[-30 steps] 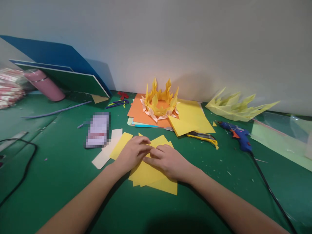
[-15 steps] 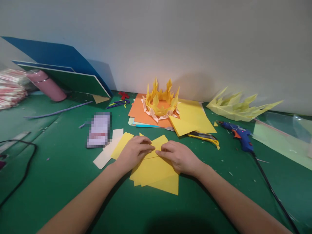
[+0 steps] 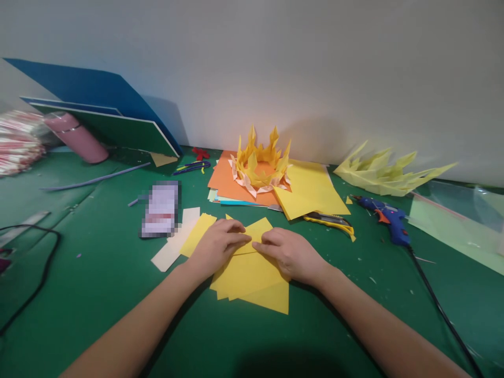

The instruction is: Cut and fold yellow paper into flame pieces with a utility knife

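Several yellow paper sheets [image 3: 255, 281] lie in a loose stack in front of me. On top is a yellow paper strip [image 3: 251, 245] with a straight lower edge, seemingly folded. My left hand [image 3: 218, 242] presses on its left part, thumb and fingers drawn together at the edge. From the other side, my right hand [image 3: 290, 253] holds its right part, with the index fingertip close to the left thumb. The fingers hide both ends of this piece. White paper strips [image 3: 165, 256] and smaller yellow pieces [image 3: 192, 236] lie beside my left hand.
Behind the stack, a spiky yellow paper crown [image 3: 258, 173] stands on orange and yellow sheets. A yellow cutter knife [image 3: 333, 220], a blue glue gun [image 3: 388, 218] and a pale paper crown [image 3: 389, 170] are rightward. Leftward are a phone [image 3: 160, 209] and a pink bottle [image 3: 76, 137].
Almost nothing differs. Both hands keep the same place and grip on the yellow paper; the whole view has shifted very slightly.
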